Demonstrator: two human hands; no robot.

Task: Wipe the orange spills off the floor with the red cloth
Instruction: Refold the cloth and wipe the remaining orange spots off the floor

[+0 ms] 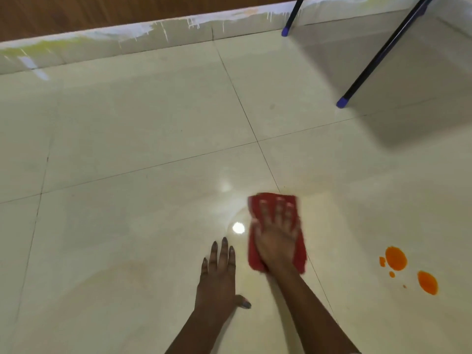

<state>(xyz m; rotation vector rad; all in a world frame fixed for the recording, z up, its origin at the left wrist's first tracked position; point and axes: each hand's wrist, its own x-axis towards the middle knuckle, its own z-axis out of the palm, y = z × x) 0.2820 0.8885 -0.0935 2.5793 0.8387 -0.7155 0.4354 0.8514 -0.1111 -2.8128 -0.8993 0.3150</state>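
Step in hand: a wiping pass with the red cloth (255, 205) over the tiled floor (127, 149). My right hand (277, 236) makes a wide, flat grip. The palm is down and the fingers are straight and spread on top of the cloth, pressing it to the tile rather than clutching it. Cloth shows beyond my fingertips and on both sides of my wrist. My left hand (219, 274) lies just to the left of that grip, equally wide and flat, holding nothing. It rests on bare tile, apparently as a prop for my weight.

The orange spills (396, 258) lie well to the right of the cloth grip and a little nearer to me, apart from the cloth. They comprise two large blots and a few small drops, all looking untouched. No orange is visible on the tile immediately around the cloth.

I judge that the task is unfinished. The next move calls for sliding the cloth rightward under the same flat pressure, then drawing the blots inward so they do not smear across the tile joints.

Far beyond the grip and to its right stands a blue-capped leg (342, 102). Further off is a paint-streaked skirting (153, 34). No brand, label or writing can be read anywhere.
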